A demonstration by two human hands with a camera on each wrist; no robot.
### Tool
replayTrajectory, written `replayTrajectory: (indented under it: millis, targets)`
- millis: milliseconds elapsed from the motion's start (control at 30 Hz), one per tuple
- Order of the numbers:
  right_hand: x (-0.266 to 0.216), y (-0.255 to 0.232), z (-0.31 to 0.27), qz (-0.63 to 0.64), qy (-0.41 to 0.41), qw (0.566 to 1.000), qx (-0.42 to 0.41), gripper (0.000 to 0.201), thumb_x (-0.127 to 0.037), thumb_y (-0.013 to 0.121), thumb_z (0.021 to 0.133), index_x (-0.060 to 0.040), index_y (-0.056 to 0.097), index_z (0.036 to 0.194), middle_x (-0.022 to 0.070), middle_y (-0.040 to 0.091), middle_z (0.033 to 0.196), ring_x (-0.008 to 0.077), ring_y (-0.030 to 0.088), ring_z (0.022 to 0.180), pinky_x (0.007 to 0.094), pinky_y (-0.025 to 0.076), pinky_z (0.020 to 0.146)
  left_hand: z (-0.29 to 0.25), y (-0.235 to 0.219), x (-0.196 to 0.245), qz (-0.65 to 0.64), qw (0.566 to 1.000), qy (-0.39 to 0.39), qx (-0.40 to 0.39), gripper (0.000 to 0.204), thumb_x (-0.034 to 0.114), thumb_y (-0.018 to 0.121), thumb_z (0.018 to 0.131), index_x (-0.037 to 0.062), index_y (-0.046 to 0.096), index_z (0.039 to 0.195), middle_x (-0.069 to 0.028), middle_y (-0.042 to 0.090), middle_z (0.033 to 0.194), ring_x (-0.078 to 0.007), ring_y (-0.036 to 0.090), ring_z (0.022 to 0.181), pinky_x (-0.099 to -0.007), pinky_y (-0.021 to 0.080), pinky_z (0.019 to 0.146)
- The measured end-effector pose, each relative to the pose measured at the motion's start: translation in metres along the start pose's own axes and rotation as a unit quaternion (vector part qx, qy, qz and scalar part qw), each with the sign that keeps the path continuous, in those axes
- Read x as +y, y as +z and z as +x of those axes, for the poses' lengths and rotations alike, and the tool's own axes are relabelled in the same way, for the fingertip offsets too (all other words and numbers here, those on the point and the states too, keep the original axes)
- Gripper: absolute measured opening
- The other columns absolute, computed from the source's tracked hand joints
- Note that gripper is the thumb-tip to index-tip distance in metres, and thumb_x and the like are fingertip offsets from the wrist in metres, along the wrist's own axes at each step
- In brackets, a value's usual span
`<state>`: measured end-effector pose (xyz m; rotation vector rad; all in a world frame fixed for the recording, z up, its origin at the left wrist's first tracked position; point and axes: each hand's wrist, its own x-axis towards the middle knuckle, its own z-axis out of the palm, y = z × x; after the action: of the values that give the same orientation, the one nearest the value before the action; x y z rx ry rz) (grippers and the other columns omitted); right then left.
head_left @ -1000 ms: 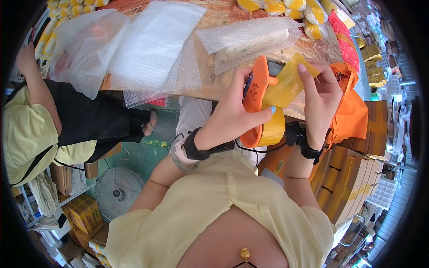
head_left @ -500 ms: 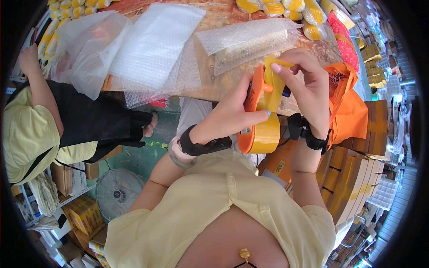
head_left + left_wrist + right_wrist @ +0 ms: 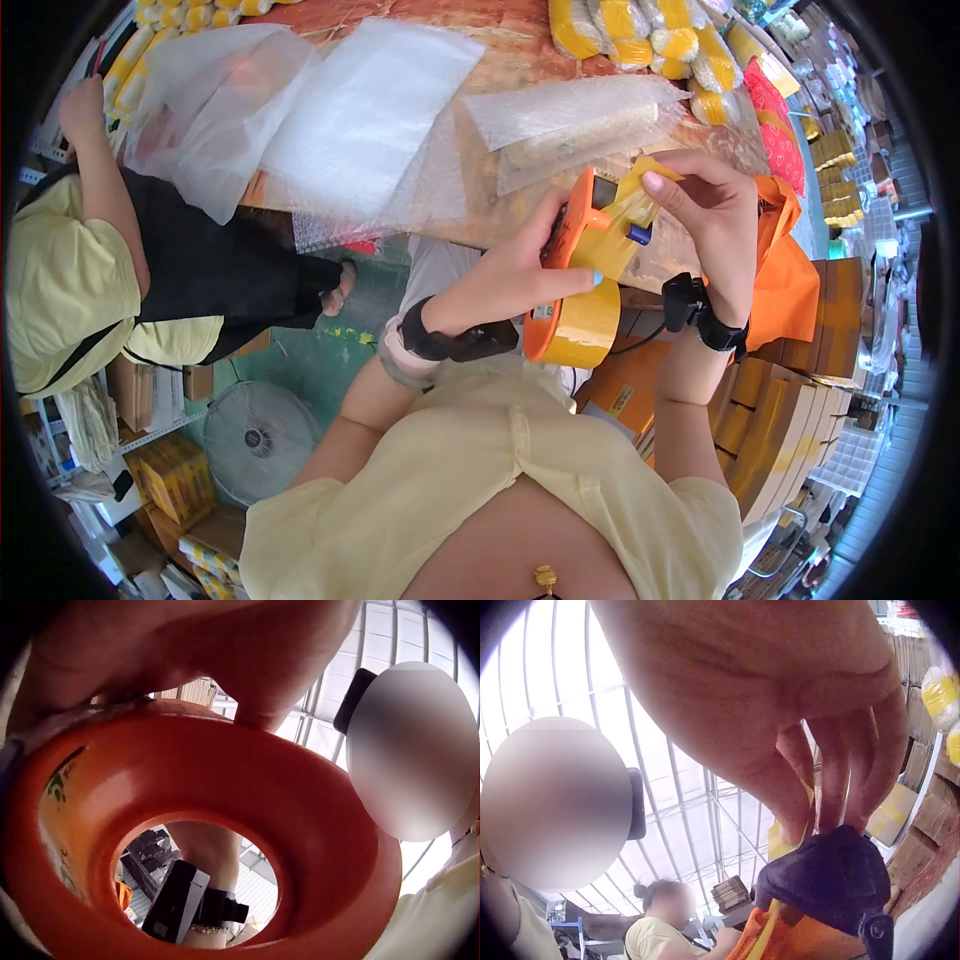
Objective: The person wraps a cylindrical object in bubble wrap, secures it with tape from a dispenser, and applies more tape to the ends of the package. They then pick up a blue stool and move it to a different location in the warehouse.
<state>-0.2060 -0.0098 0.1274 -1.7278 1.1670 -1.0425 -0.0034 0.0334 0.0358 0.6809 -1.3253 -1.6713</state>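
My left hand (image 3: pixel 505 275) grips an orange tape dispenser (image 3: pixel 572 220) by its frame, thumb laid across it. A wide yellow tape roll (image 3: pixel 575 332) sits on the dispenser's lower end, nearest my body. In the left wrist view the dispenser's orange hub (image 3: pixel 322 795) fills the frame, with a round hole through it. Just right of the dispenser, my right hand (image 3: pixel 718 205) pinches the free end of the yellow tape (image 3: pixel 628 215) between thumb and fingers. A dark blue piece (image 3: pixel 825 881) of the dispenser shows below those fingers in the right wrist view.
Beyond my hands a bubble-wrap package (image 3: pixel 580 130) lies on the wooden table (image 3: pixel 500 60), beside white wrapping sheets (image 3: pixel 375 115). Yellow-banded bundles (image 3: pixel 715 65) stand at the back right. An orange bag (image 3: pixel 785 280) and cardboard boxes (image 3: pixel 785 430) are at right; another person (image 3: pixel 80 300) is at left.
The tape end, held out to the right of the dispenser at first, came in close against it and now slants up from it. The dispenser has shifted slightly toward my body.
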Motion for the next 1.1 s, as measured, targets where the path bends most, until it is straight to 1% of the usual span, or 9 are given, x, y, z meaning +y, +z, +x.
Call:
replayTrajectory:
  millis: [233, 367, 433, 533, 633, 733, 933, 1067, 1100]
  targets:
    - [0.003, 0.021, 0.005, 0.043, 0.045, 0.998, 0.024, 0.012, -0.005, 0.072, 0.086, 0.0038, 0.072, 0.094, 0.0078, 0.072, 0.098, 0.0079, 0.064, 0.081, 0.0221, 0.049, 0.075, -0.003, -0.001, 0.005, 0.046, 0.999, 0.005, -0.001, 0.078, 0.017, 0.070, 0.083, -0.0011, 0.028, 0.146, -0.0128, 0.053, 0.126, -0.0179, 0.052, 0.114, -0.0308, 0.042, 0.098]
    - [0.012, 0.021, 0.012, 0.120, 0.054, 0.991, 0.001, 0.011, 0.000, 0.063, 0.081, 0.0020, 0.068, 0.091, 0.0121, 0.069, 0.111, 0.0149, 0.062, 0.098, 0.0265, 0.046, 0.088, -0.005, -0.006, 0.008, 0.049, 0.999, -0.002, -0.012, 0.080, 0.013, 0.071, 0.083, 0.0005, 0.026, 0.148, -0.0114, 0.049, 0.129, -0.0179, 0.049, 0.118, -0.0314, 0.040, 0.101]
    - [0.015, 0.021, 0.014, 0.183, 0.060, 0.981, -0.009, 0.018, 0.003, 0.059, 0.078, 0.0006, 0.064, 0.094, 0.0136, 0.065, 0.121, 0.0192, 0.059, 0.109, 0.0294, 0.044, 0.095, -0.005, -0.009, 0.007, 0.045, 0.998, 0.001, -0.038, 0.087, 0.009, 0.072, 0.083, 0.0039, 0.021, 0.153, -0.0084, 0.043, 0.137, -0.0159, 0.042, 0.128, -0.0316, 0.036, 0.107]
    - [0.022, 0.021, 0.018, 0.268, 0.078, 0.960, -0.018, 0.036, 0.005, 0.055, 0.073, -0.0031, 0.059, 0.108, 0.0158, 0.058, 0.133, 0.0246, 0.053, 0.120, 0.0316, 0.042, 0.099, -0.005, -0.009, 0.007, 0.093, 0.994, -0.009, -0.049, 0.087, 0.009, 0.072, 0.083, 0.0035, 0.021, 0.153, -0.0082, 0.043, 0.136, -0.0150, 0.042, 0.128, -0.0315, 0.037, 0.107]
    - [0.038, 0.010, 0.023, 0.422, 0.176, 0.882, -0.110, 0.039, 0.003, 0.055, 0.077, -0.0069, 0.055, 0.115, 0.0173, 0.053, 0.137, 0.0249, 0.051, 0.123, 0.0330, 0.043, 0.098, -0.007, -0.006, 0.005, 0.034, 0.997, -0.009, -0.065, 0.083, 0.008, 0.072, 0.083, 0.0040, 0.024, 0.151, -0.0071, 0.044, 0.134, -0.0143, 0.044, 0.125, -0.0303, 0.038, 0.105]
    - [0.041, 0.012, 0.028, 0.503, 0.278, 0.814, -0.088, 0.032, 0.001, 0.054, 0.083, -0.0082, 0.054, 0.114, 0.0191, 0.052, 0.136, 0.0239, 0.052, 0.121, 0.0338, 0.044, 0.096, -0.010, -0.009, 0.005, 0.017, 0.994, -0.031, -0.105, 0.078, 0.007, 0.071, 0.084, 0.0047, 0.028, 0.148, -0.0054, 0.046, 0.131, -0.0130, 0.046, 0.121, -0.0291, 0.040, 0.103]
    - [0.068, 0.009, 0.004, 0.505, 0.264, 0.819, -0.065, 0.023, -0.008, 0.049, 0.091, -0.0087, 0.055, 0.114, 0.0150, 0.058, 0.128, 0.0210, 0.057, 0.112, 0.0338, 0.045, 0.094, -0.022, 0.002, -0.017, -0.105, 0.981, -0.131, -0.100, 0.066, 0.004, 0.067, 0.083, 0.0050, 0.036, 0.141, -0.0077, 0.053, 0.120, -0.0135, 0.052, 0.111, -0.0294, 0.043, 0.098]
    - [0.092, 0.035, -0.055, 0.369, 0.248, 0.896, -0.005, 0.026, -0.013, 0.051, 0.092, -0.0071, 0.054, 0.117, 0.0131, 0.060, 0.122, 0.0210, 0.058, 0.110, 0.0346, 0.044, 0.095, -0.043, 0.005, -0.039, -0.258, 0.937, -0.233, -0.030, 0.076, 0.005, 0.061, 0.087, 0.0050, 0.022, 0.153, -0.0069, 0.048, 0.135, -0.0154, 0.048, 0.124, -0.0312, 0.040, 0.105]
    - [0.094, 0.036, -0.069, 0.361, 0.261, 0.895, -0.002, 0.029, -0.014, 0.051, 0.093, -0.0062, 0.053, 0.120, 0.0124, 0.061, 0.121, 0.0209, 0.059, 0.109, 0.0352, 0.045, 0.095, -0.044, 0.005, -0.038, -0.269, 0.935, -0.229, -0.011, 0.067, 0.010, 0.053, 0.091, 0.0049, 0.026, 0.151, -0.0075, 0.047, 0.137, -0.0165, 0.050, 0.125, -0.0324, 0.041, 0.105]
